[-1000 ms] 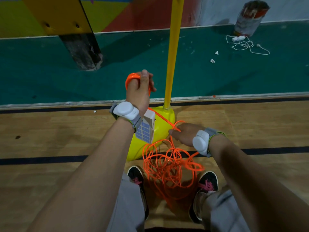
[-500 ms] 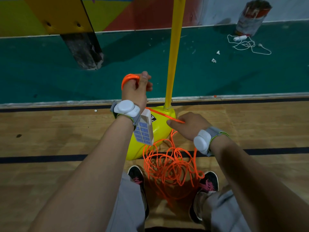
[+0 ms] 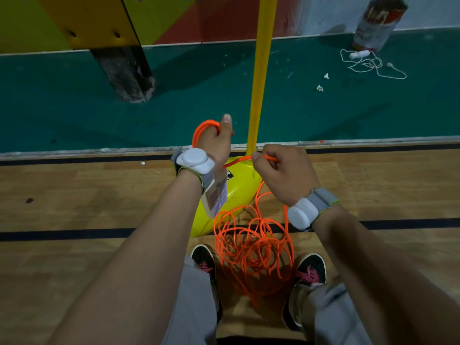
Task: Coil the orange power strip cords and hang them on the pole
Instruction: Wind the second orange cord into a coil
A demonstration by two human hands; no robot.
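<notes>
You are in the middle of the coiling step. Your left hand (image 3: 216,143) is clamped around a few finished loops of the orange cord (image 3: 202,128), raised just left of the yellow pole (image 3: 260,70). The power strip (image 3: 218,198) dangles under that wrist (blurred, so probably swinging). Your right hand (image 3: 282,175) pinches the running strand between thumb and fingers, just in front of the pole's base (image 3: 234,185). A short taut length spans the two hands. Most of the cord lies as a loose tangle (image 3: 254,247) on the wooden floor (image 3: 74,200) between your shoes (image 3: 311,270), so I judge the coil barely begun and the hanging still far off.

Next, carry the pinched strand over to the left hand and lay it in as another loop. Then slide the right hand down for fresh length, and watch that the tangle feeds out without knotting.

Against a second ago, your right hand has risen and come forward, from low beside the base to nearly level with the left wrist. The span between the hands is shorter, and the left hand has hardly moved.
</notes>
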